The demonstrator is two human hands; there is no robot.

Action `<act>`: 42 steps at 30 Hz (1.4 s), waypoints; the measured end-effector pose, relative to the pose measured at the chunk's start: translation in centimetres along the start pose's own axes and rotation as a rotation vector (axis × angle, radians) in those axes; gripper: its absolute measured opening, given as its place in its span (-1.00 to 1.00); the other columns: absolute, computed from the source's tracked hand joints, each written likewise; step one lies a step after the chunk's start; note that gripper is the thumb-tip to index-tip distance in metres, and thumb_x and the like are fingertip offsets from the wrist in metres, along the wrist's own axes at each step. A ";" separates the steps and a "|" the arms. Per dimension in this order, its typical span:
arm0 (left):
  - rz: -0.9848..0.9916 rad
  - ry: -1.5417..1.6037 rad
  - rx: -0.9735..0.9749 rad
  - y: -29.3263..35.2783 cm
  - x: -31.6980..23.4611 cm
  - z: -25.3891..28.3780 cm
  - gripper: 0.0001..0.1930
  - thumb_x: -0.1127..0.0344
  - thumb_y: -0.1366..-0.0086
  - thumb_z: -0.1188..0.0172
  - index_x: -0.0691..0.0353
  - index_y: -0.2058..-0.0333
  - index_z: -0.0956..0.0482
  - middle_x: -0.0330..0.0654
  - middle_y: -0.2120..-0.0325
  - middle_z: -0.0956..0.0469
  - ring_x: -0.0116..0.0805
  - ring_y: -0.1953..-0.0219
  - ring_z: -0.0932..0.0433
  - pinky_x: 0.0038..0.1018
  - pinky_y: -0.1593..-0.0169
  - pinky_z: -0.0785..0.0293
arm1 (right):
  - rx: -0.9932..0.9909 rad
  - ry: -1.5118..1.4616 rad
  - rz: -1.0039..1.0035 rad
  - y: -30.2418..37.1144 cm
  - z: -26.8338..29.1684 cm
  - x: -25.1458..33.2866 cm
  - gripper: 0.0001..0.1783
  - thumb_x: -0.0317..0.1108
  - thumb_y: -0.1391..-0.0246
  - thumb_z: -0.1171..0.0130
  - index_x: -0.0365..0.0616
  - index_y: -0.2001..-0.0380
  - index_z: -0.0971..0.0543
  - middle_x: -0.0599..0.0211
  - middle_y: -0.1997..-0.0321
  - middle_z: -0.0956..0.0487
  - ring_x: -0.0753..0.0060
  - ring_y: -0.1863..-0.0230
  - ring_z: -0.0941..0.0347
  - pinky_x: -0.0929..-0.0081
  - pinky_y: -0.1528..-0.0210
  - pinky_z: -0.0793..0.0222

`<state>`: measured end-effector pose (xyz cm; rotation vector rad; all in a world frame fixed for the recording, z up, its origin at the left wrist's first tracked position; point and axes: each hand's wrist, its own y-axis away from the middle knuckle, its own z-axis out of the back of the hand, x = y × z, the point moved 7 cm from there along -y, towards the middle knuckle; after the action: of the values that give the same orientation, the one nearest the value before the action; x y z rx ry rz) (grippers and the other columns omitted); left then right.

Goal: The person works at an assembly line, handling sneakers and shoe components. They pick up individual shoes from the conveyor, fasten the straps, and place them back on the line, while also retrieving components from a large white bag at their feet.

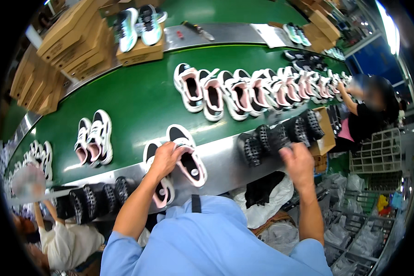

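Note:
A pair of white-and-black sneakers with pink lining sits in front of me, at the metal edge of the green table. My left hand [164,160] is closed on the side of the right-hand sneaker [192,166], its fingers at the opening. The other sneaker [163,189] lies partly under my left wrist and forearm. On the right, my right hand [300,163] is smeared by motion, its fingers curled at the near end of a blurred black shoe-shaped piece [279,137]. Similar black pieces with grey-speckled patterned sides [250,149] stand beside it.
A long row of matching sneakers [239,94] runs rightward on the green table [138,87]. Another pair [95,138] stands left. More black pieces [91,202] line the near left edge. Brown boxes [80,34] are stacked far left. Co-workers are at both sides; plastic-filled racks [361,237] stand lower right.

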<state>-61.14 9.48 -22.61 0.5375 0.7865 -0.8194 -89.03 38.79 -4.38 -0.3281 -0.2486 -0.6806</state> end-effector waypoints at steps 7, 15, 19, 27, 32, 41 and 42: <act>-0.106 0.014 0.097 -0.7 -1.4 -0.5 -0.73 0.16 -0.49 -0.11 0.05 0.19 -0.79 0.01 0.47 -0.62 -0.04 0.38 -0.62 -0.14 0.23 -0.52 | 0.799 -0.142 0.159 6.1 -15.2 14.0 -0.33 0.20 -0.34 -0.05 -0.29 0.41 -0.65 -0.20 0.32 -0.66 -0.31 0.19 -0.60 -0.13 0.13 -0.45; -0.145 -0.053 0.062 -1.2 -1.2 -2.6 -0.51 -0.03 -0.41 -0.26 0.42 0.35 -0.65 0.27 0.42 -0.61 0.27 0.28 -0.62 -0.02 0.16 -0.52 | 0.910 -0.012 0.059 5.5 -13.8 15.1 -0.17 0.36 -0.24 -0.12 -0.40 0.41 -0.68 -0.21 0.41 -0.67 -0.26 0.23 -0.66 -0.04 0.09 -0.50; -0.109 -0.029 0.073 -0.6 -1.1 -2.4 -0.55 0.01 -0.44 -0.21 0.39 0.35 -0.67 0.26 0.39 -0.62 0.24 0.27 -0.64 -0.04 0.17 -0.54 | 0.888 -0.016 0.084 6.6 -14.7 14.8 -0.16 0.36 -0.21 -0.15 -0.43 0.42 -0.67 -0.30 0.42 -0.64 -0.35 0.23 -0.64 -0.08 0.08 -0.51; -0.186 0.108 0.380 -2.0 -4.1 -4.3 -0.61 0.08 -0.46 -0.17 0.38 0.29 -0.64 0.18 0.43 -0.61 0.07 0.37 -0.60 -0.14 0.23 -0.50 | 0.711 0.153 0.208 1.9 -18.7 13.9 -0.38 0.18 -0.23 -0.18 -0.26 0.44 -0.71 -0.07 0.42 -0.70 -0.15 0.36 -0.69 0.01 0.26 -0.59; -0.194 0.015 0.251 -3.9 -3.6 -3.9 -0.59 0.04 -0.45 -0.21 0.37 0.31 -0.62 0.19 0.44 -0.60 0.06 0.40 -0.58 -0.12 0.25 -0.48 | 0.371 0.196 0.242 4.3 -22.8 15.1 -0.47 0.14 -0.22 -0.27 -0.22 0.26 -0.56 0.04 0.41 -0.67 -0.09 0.44 -0.67 0.04 0.37 -0.60; -0.170 -0.058 0.264 -6.0 -4.0 -3.3 -0.57 0.03 -0.47 -0.19 0.39 0.31 -0.60 0.19 0.48 -0.59 0.10 0.37 -0.62 -0.10 0.25 -0.49 | 0.427 -0.007 0.214 2.1 -24.7 14.3 -0.50 -0.12 -0.18 -0.33 -0.35 0.02 -0.54 -0.15 0.11 -0.62 -0.17 0.12 -0.62 -0.03 0.12 -0.57; -0.184 -0.024 0.246 -5.9 -3.6 -3.1 -0.56 0.03 -0.48 -0.17 0.40 0.33 -0.59 0.17 0.51 -0.57 0.10 0.39 -0.63 -0.09 0.27 -0.48 | 0.469 -0.150 0.223 2.3 -23.8 14.3 -0.48 -0.17 -0.17 -0.34 -0.37 -0.04 -0.52 -0.15 0.09 -0.60 -0.21 0.01 -0.59 -0.03 0.02 -0.54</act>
<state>-68.65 9.76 -22.41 0.6785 0.7249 -1.0998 -74.01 23.30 -22.07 0.0440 -0.4956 -0.3612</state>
